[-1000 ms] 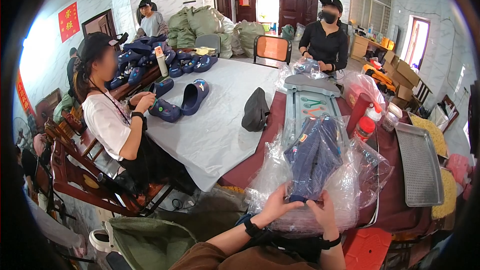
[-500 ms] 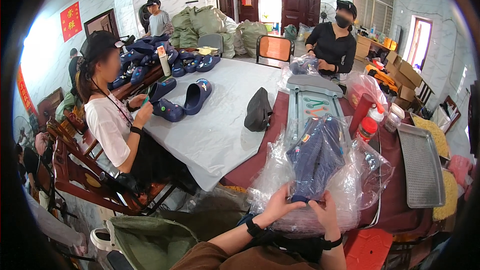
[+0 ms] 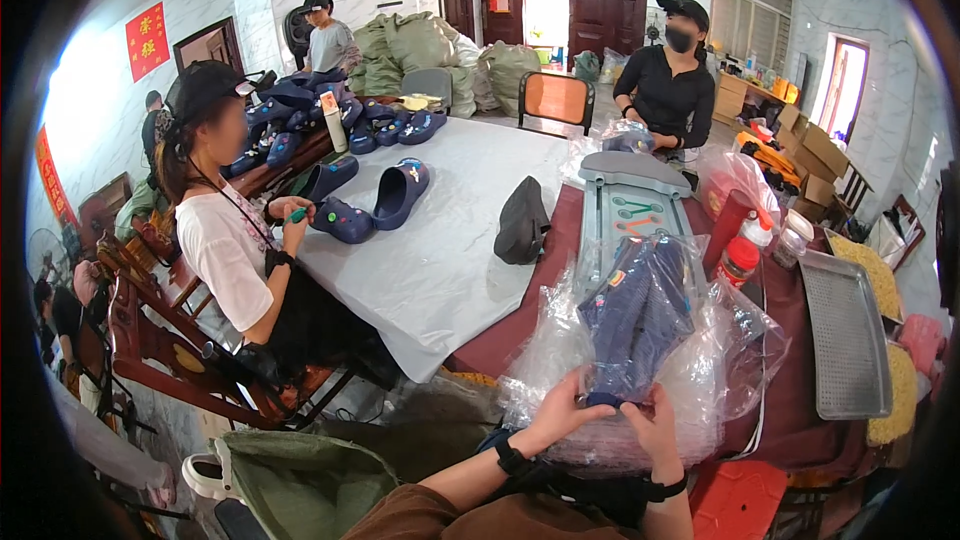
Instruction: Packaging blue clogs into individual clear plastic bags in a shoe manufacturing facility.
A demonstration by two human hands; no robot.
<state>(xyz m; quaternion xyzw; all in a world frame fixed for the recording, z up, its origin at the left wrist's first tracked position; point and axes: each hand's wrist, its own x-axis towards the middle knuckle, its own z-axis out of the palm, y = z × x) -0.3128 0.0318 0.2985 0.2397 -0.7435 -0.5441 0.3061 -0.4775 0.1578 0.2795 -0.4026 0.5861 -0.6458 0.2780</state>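
A pair of navy foam clogs (image 3: 632, 315) with small colourful charms lies inside a clear plastic bag in front of me, soles facing each other as far as the shiny film lets me see. My left hand (image 3: 560, 412) grips the near end of the pair from the left, thumb at its edge. From the right, my right hand (image 3: 656, 430) holds the same end, its thumb close to the left one. Beneath them lies a stack of clear plastic bags (image 3: 590, 452), and loose film spreads to both sides.
A grey plastic folding stand (image 3: 635, 172) lies beyond the bag. Left are loose navy clogs (image 3: 402, 192) and a black pouch (image 3: 522, 222) on the white-covered table (image 3: 450, 290). Right stand a red-lidded jar (image 3: 738, 258) and metal tray (image 3: 845, 340). Co-workers sit left and far right.
The view has shifted slightly. My hands keep their hold on the bagged clogs. The far-right co-worker has raised their head, and the left co-worker's hands have moved a little.
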